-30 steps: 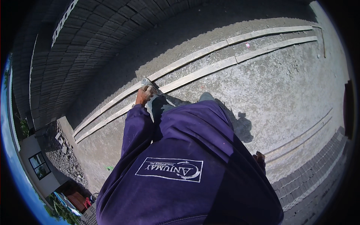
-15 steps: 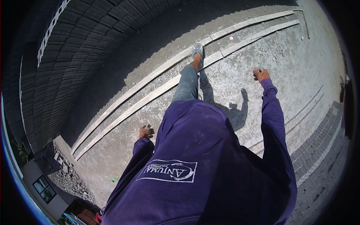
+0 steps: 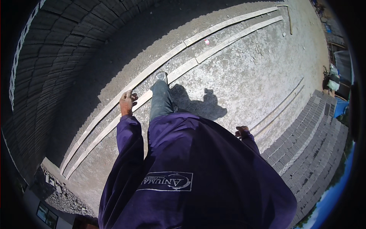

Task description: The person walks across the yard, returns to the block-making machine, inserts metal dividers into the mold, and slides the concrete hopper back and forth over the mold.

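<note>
You're mid-stride along the wooden rails (image 3: 160, 74) on the gravel bed (image 3: 244, 72), left hand (image 3: 127, 101) and right hand (image 3: 241, 131) swinging wide apart, seemingly empty, so just mind your footing.

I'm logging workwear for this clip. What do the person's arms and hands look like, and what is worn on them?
Both arms are covered by loose, long purple sleeves of a purple shirt with a white printed emblem, reaching the wrists. The left hand and right hand are bare: no gloves. No watch or rings are discernible.
</note>
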`<state>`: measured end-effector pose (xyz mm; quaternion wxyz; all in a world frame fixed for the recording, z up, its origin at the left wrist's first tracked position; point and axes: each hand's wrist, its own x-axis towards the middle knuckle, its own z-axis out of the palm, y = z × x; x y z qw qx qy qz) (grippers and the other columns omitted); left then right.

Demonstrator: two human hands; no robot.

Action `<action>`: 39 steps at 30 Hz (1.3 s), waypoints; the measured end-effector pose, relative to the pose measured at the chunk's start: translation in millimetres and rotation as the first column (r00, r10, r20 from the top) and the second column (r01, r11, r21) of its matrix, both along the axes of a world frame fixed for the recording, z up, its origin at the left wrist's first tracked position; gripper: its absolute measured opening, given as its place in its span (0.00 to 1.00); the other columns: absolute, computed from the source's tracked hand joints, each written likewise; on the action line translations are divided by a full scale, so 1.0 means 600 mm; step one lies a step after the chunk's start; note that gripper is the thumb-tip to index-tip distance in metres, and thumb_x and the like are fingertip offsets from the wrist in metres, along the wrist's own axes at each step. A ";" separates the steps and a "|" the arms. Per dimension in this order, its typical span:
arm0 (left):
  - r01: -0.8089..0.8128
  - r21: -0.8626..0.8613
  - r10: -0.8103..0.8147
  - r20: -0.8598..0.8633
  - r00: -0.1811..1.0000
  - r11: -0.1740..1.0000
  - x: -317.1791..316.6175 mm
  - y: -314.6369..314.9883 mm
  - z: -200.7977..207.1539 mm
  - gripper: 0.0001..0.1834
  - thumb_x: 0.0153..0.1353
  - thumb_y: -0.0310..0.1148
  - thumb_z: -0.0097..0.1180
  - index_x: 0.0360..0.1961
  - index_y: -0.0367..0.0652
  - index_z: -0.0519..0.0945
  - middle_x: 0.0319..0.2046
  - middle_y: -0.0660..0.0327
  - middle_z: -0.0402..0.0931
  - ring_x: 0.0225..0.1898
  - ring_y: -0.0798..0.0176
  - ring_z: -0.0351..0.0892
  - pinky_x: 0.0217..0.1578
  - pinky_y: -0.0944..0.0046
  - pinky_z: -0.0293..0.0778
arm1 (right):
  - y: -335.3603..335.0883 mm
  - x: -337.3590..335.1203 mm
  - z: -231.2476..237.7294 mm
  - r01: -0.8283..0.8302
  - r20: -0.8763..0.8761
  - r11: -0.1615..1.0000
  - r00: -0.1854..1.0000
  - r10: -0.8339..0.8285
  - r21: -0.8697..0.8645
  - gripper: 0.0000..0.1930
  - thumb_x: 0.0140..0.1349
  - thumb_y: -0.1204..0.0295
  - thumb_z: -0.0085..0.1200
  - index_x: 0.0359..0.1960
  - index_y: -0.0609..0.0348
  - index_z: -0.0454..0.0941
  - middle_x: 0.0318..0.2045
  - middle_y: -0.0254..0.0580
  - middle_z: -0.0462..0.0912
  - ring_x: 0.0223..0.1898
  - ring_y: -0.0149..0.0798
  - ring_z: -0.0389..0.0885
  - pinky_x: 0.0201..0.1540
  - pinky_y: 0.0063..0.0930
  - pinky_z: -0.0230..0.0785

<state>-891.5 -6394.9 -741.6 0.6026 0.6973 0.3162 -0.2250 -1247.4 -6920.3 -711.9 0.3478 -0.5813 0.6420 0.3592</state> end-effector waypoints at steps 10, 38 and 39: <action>0.275 0.082 -0.243 -0.279 0.929 0.958 0.113 -0.233 -0.041 0.14 0.59 0.42 0.46 0.40 0.45 0.75 0.30 0.59 0.78 0.28 0.64 0.78 0.24 0.64 0.72 | -0.014 0.001 -0.060 -0.582 0.248 0.801 0.804 0.541 0.138 0.14 0.56 0.61 0.46 0.39 0.54 0.74 0.30 0.42 0.80 0.32 0.40 0.80 0.28 0.40 0.70; 0.174 0.314 -0.070 -0.317 0.946 0.933 -0.040 -0.701 0.100 0.16 0.58 0.42 0.45 0.43 0.44 0.71 0.30 0.57 0.78 0.27 0.61 0.79 0.26 0.59 0.72 | -0.820 0.047 -0.153 0.232 0.196 0.968 0.949 -0.248 0.098 0.17 0.55 0.61 0.48 0.44 0.55 0.71 0.29 0.42 0.80 0.23 0.41 0.81 0.20 0.36 0.71; 0.161 0.302 -0.076 -0.274 0.959 0.940 -0.022 -0.707 0.103 0.17 0.58 0.42 0.44 0.43 0.43 0.72 0.30 0.56 0.78 0.27 0.61 0.78 0.25 0.60 0.72 | -0.804 -0.013 -0.180 0.275 0.149 0.954 0.945 -0.291 0.118 0.17 0.56 0.61 0.48 0.44 0.55 0.71 0.31 0.43 0.80 0.26 0.42 0.81 0.23 0.38 0.72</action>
